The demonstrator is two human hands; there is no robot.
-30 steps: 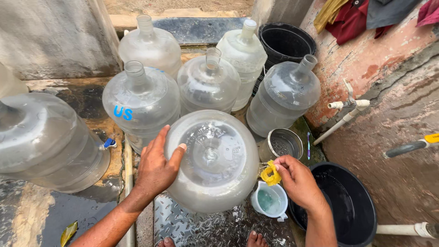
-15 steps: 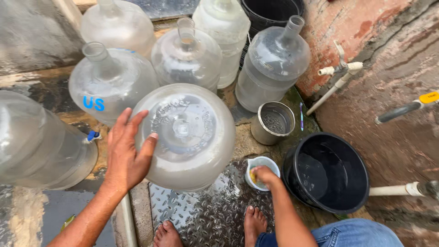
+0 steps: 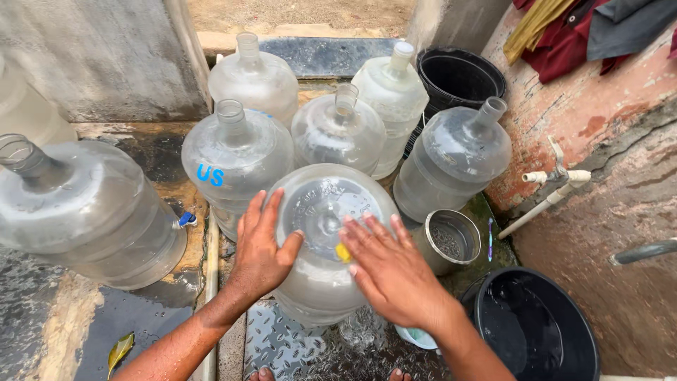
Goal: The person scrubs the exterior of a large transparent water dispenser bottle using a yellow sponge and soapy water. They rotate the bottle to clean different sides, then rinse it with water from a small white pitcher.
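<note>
A large clear water jug [image 3: 317,212] stands upside down in front of me, its round base facing up. My left hand [image 3: 262,247] presses against the jug's left side with the fingers spread, holding it steady. My right hand [image 3: 391,271] lies flat on the base and presses a small yellow sponge [image 3: 343,252] against it; only a corner of the sponge shows under the fingers. A small white cup [image 3: 416,339] with bluish liquid sits on the wet metal floor plate [image 3: 282,346], partly hidden below my right wrist.
Several more clear jugs stand upright behind; one [image 3: 84,204] lies on its side at the left. A steel pot [image 3: 451,240], a black basin [image 3: 536,324] and a black bucket [image 3: 458,74] stand to the right. A white tap pipe [image 3: 557,176] juts from the wall.
My right hand went from holding the sponge beside the jug, down into the small cup, then up onto the jug's base. My left hand stayed on the jug.
</note>
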